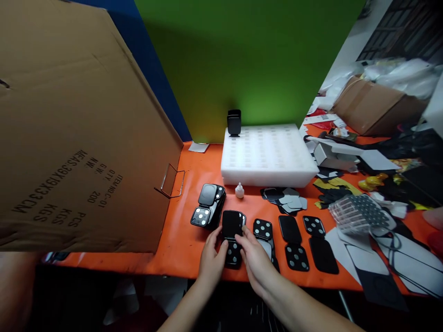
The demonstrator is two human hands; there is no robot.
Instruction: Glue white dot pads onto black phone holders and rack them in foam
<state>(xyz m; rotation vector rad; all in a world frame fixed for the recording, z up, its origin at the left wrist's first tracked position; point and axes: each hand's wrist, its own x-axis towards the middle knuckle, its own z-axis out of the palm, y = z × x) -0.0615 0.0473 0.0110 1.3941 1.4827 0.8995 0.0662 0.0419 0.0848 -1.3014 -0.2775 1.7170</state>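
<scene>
**Inspector A:** Any legible markings?

**Inspector B:** Only on the cardboard box [76, 129], at nine o'clock from the hands. The print is upside down to the camera. "MEAS:39X19X33CM", "200 PCS" and "KGS" twice can be read; the smaller lines I cannot confirm. No brand is visible elsewhere.

**Inspector A:** State of each grip?

**Inspector B:** The left hand [212, 258] has its grip half-closed on the left edge of the black case [231, 223], with the thumb across the white-dotted lower half. The right hand [254, 258] is curled likewise, fingertips on the right edge of the raised lid. Both are in contact with the case.

**Inspector A:** Location of the case?

**Inspector B:** It lies hinged open on the orange worktop [187, 240], near the front edge. A stack of similar cases [208, 205] sits at ten o'clock from it, a small white bottle [239, 190] at twelve, and a white foam tray [266, 157] at one. More open cases [294, 240] lie in a row at three o'clock.
</scene>
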